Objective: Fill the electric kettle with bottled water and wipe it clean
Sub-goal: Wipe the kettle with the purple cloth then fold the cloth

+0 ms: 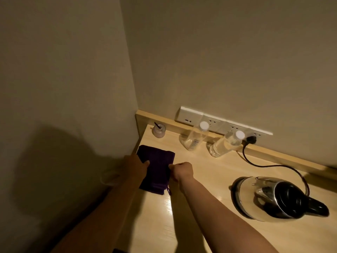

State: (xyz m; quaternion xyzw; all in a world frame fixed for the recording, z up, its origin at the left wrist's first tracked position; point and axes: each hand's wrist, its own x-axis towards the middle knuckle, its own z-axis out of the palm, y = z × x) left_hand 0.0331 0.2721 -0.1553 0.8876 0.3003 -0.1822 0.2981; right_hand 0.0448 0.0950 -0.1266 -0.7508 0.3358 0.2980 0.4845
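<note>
On the table (200,179), by the left wall, lies a folded dark purple cloth (156,169). Your left hand (137,165) grips its left edge, thumb on top. Your right hand (183,171) is closed tight, pinching its right edge. Off to the right stands the shiny electric kettle (269,198) with its black handle, well apart from your hands. Its black cord (269,166) runs up to the wall sockets (224,123). Two clear water bottles (195,137) with white caps stand at the back, near the sockets. A small cup with a straw (159,130) sits in the corner.
</note>
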